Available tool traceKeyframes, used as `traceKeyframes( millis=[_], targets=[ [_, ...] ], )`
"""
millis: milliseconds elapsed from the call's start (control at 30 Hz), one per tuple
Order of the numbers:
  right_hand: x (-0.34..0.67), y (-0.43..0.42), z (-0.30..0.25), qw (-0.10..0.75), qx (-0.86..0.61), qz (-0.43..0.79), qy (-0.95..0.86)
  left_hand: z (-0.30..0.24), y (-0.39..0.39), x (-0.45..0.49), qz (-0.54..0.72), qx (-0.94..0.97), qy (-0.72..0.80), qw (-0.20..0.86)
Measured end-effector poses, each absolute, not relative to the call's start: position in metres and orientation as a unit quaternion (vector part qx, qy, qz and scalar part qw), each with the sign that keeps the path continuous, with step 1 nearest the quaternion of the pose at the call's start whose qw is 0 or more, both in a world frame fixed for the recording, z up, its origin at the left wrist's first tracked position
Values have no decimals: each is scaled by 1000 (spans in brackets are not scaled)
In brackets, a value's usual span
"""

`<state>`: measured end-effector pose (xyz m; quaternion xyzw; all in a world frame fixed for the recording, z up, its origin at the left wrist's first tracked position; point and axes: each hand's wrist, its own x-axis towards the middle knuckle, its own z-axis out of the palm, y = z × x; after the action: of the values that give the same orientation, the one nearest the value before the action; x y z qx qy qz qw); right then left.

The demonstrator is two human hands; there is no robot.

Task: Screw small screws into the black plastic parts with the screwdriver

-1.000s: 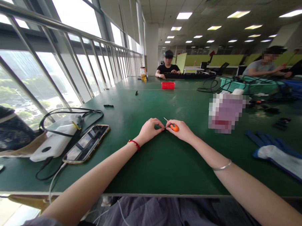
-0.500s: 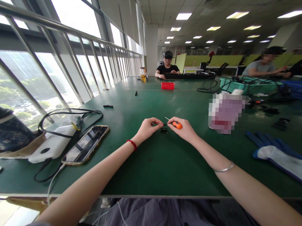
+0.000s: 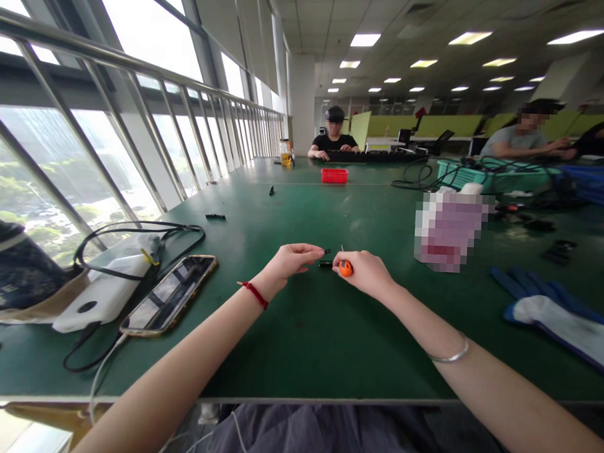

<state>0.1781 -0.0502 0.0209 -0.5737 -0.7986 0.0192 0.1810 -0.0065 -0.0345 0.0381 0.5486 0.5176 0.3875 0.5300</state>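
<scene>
In the head view, my left hand [image 3: 293,261] pinches a small black piece [image 3: 327,251] between thumb and fingertips. My right hand [image 3: 365,270] is wrapped round a screwdriver [image 3: 347,268] with an orange and black handle; its thin shaft points up and away from me. A short black part [image 3: 325,263] lies on the green table [image 3: 297,346] between my hands, just below the pinched piece. The screwdriver tip is apart from the piece in my left hand.
A phone [image 3: 171,294], a white power bank-like block [image 3: 103,291] and black cable lie on the left. Blue-white gloves [image 3: 553,311] and a pixelated package [image 3: 452,233] are on the right. Farther off stand a red box [image 3: 334,176] and a green basket [image 3: 499,175]. Co-workers sit beyond.
My hands have moved apart slightly. The screwdriver has turned from lying sideways to pointing away from me, and the small black piece stays in my left fingertips.
</scene>
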Motion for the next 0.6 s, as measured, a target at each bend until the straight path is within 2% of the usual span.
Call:
traceKeyframes(
  millis=[167,600],
  targets=[
    [173,-49,17,175,-581,19,-795,38,-31,-9,379,530,526,546],
    [173,-44,19,142,-575,9,-806,40,-33,-7,336,563,570,496]
  ],
)
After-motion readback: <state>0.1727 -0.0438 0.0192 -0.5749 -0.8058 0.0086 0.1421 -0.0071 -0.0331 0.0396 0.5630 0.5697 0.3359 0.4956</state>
